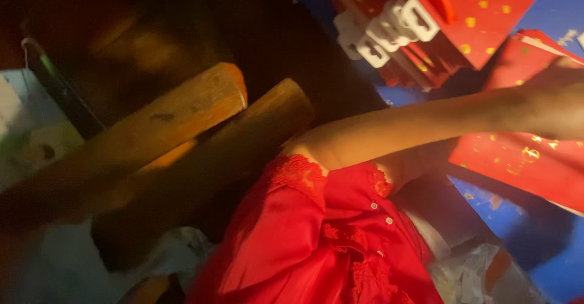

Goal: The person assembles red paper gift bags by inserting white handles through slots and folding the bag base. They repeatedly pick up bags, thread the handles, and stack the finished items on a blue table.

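One bare arm reaches from a red lace sleeve near the middle out to the right; I take it for my left arm. My left hand (558, 100) lies at the right edge on a flat red paper bag with gold dots (517, 161). Its fingers are cut off by the frame, so the grip cannot be seen. My right hand is not visible. A red garment with lace trim and small white buttons (328, 243) fills the lower middle.
Two thick wooden beams (182, 112) slant across the left middle. More red gold-dotted bags with white handles (389, 30) stand at the top right on a blue surface (517, 219). Crumpled clear plastic (468, 273) lies at the bottom right. The upper left is dark.
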Demonstrator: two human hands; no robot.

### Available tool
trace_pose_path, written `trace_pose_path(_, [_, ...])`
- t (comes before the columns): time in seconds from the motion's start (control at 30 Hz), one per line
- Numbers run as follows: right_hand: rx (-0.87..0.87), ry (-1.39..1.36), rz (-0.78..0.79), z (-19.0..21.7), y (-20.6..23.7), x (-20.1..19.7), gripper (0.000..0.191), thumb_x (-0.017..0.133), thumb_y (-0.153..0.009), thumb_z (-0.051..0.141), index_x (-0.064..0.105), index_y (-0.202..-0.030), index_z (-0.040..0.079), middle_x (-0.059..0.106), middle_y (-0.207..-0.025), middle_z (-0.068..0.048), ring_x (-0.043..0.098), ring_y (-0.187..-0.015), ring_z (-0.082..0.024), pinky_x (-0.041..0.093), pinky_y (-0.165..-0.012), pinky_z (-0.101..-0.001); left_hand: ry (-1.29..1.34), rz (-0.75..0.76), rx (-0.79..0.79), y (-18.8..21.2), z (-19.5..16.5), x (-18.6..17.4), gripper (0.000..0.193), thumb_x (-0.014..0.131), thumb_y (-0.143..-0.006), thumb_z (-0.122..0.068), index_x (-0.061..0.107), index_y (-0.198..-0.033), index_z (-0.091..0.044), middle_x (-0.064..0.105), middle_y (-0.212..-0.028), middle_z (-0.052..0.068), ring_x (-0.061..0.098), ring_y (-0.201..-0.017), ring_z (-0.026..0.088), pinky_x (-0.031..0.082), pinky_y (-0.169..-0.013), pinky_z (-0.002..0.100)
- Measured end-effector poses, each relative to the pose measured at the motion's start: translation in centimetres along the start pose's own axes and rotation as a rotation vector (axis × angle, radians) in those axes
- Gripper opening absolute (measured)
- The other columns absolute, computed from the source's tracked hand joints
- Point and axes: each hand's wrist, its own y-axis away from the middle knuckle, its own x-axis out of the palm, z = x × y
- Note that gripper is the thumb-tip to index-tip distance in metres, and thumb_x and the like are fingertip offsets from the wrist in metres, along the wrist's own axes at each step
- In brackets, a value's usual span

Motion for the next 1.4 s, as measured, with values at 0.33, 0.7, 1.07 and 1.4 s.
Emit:
trace_pose_path(0.33, [0.071, 0.134, -0.143, -2.6, 5.3, -5.3, 0.023, 0.052, -0.116, -0.004, 0.059, -0.138, -0.006, 0.063, -0.120, -0.017, 0.064, -0.096, -0.016, 0.052, -0.086, -0.0275, 0.078, 0.146, 0.158, 3.3, -5.0, 2.3, 0.023, 0.064, -0.087, -0.032, 0.070, -0.099, -0.013, 0.074, -0.079, 0.009, 0.076, -0.081, 0.032, 0.060, -0.068, 0.049])
trace_pose_path(0.7, [0.173, -0.012, -0.173, -3.1, 6.3, -6.5, 0.016, 0.064, -0.109, 0.005, 0.065, -0.122, -0.004, 0.069, -0.105, -0.007, 0.067, -0.095, -0.009, 0.054, -0.081, -0.0257, 0.415, 0.302, 0.237, 5.5, -5.6, 0.3, 0.025, 0.068, -0.087, -0.022, 0.073, -0.111, -0.016, 0.078, -0.093, 0.009, 0.075, -0.088, 0.030, 0.058, -0.076, 0.043])
trace_pose_path(1.07, [0.230, -0.218, -0.356, -10.2, 6.9, -11.0, 0.011, 0.065, -0.103, 0.001, 0.072, -0.111, -0.001, 0.073, -0.107, -0.005, 0.068, -0.096, -0.007, 0.054, -0.087, -0.0203, -0.209, 0.267, 0.230, 5.5, -9.2, -0.1, 0.093, 0.081, -0.065, -0.058, 0.052, -0.135, -0.005, 0.052, -0.139, 0.019, 0.045, -0.132, 0.040, 0.040, -0.105, 0.062])
trace_pose_path(1.4, [-0.018, 0.428, -0.463, -9.1, 6.9, -12.3, 0.017, 0.072, -0.101, -0.007, 0.076, -0.118, -0.009, 0.073, -0.102, -0.021, 0.071, -0.098, -0.027, 0.055, -0.086, -0.0318, -0.500, 0.566, 0.279, 6.9, -8.6, -2.5, 0.113, 0.082, -0.067, -0.063, 0.035, -0.150, -0.002, 0.034, -0.158, 0.022, 0.028, -0.151, 0.044, 0.028, -0.115, 0.069])
